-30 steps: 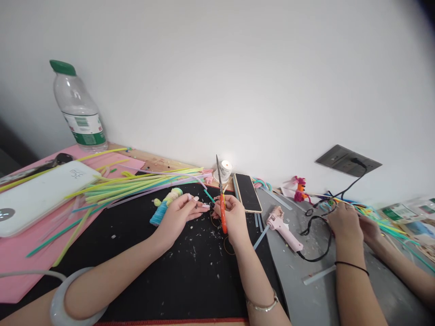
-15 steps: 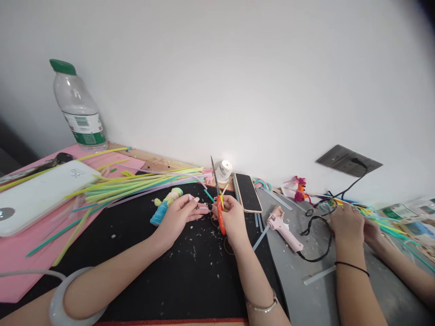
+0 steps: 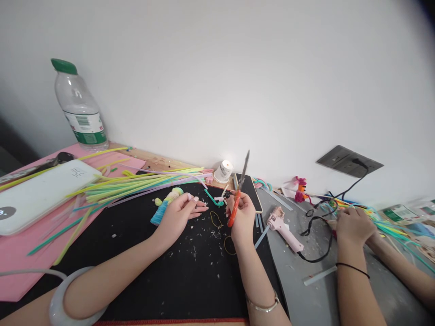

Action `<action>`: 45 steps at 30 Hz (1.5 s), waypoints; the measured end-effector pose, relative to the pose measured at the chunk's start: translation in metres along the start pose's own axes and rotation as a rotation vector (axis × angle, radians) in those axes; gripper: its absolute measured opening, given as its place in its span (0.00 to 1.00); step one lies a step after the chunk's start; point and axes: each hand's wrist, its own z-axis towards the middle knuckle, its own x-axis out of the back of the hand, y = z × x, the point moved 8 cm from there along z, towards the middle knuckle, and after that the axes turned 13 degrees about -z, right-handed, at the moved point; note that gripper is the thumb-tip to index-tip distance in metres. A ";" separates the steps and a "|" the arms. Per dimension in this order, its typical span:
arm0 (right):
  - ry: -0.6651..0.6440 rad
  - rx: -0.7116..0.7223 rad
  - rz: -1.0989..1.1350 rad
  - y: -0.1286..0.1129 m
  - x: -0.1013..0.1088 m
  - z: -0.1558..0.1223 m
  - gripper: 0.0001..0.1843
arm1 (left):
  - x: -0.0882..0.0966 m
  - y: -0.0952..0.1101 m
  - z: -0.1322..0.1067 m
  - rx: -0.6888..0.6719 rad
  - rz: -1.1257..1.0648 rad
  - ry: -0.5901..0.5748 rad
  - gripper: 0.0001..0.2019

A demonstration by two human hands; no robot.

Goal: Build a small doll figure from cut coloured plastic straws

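right hand (image 3: pixel 243 218) clamped around orange scissors (image 3: pixel 238 194), blades tilted up; left hand (image 3: pixel 178 215) just beside, fingers curled, grip unclear, over black surface (image 3: pixel 190 276).

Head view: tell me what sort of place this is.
Probably a craft workspace set against a wall: a sheaf of coloured stems, a pink glue gun, and scissors in the right hand, with cut scraps on the black mat.
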 end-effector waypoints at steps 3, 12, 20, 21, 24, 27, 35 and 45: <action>-0.027 -0.001 -0.021 -0.002 -0.002 -0.002 0.13 | -0.001 0.003 0.000 -0.009 -0.015 -0.010 0.16; -0.267 -0.096 -0.039 0.010 -0.032 -0.009 0.16 | -0.011 -0.002 -0.002 0.046 -0.138 -0.105 0.14; -0.282 -0.096 -0.025 0.012 -0.033 -0.010 0.16 | -0.006 -0.004 -0.001 0.060 -0.069 -0.054 0.15; -0.276 -0.091 -0.020 0.010 -0.033 -0.010 0.16 | -0.006 -0.005 0.000 0.060 -0.055 -0.054 0.16; -0.237 -0.066 0.033 0.003 -0.028 -0.010 0.15 | -0.004 -0.005 0.001 0.046 -0.017 -0.052 0.17; -0.159 -0.022 0.114 -0.004 -0.018 -0.008 0.14 | -0.003 -0.003 0.001 0.013 0.022 -0.047 0.16; -0.073 0.022 0.224 -0.007 -0.006 -0.003 0.14 | 0.000 0.002 0.001 -0.072 0.075 -0.024 0.14; -0.019 0.018 0.149 -0.009 0.002 -0.001 0.14 | 0.001 0.008 0.000 -0.133 0.069 -0.038 0.12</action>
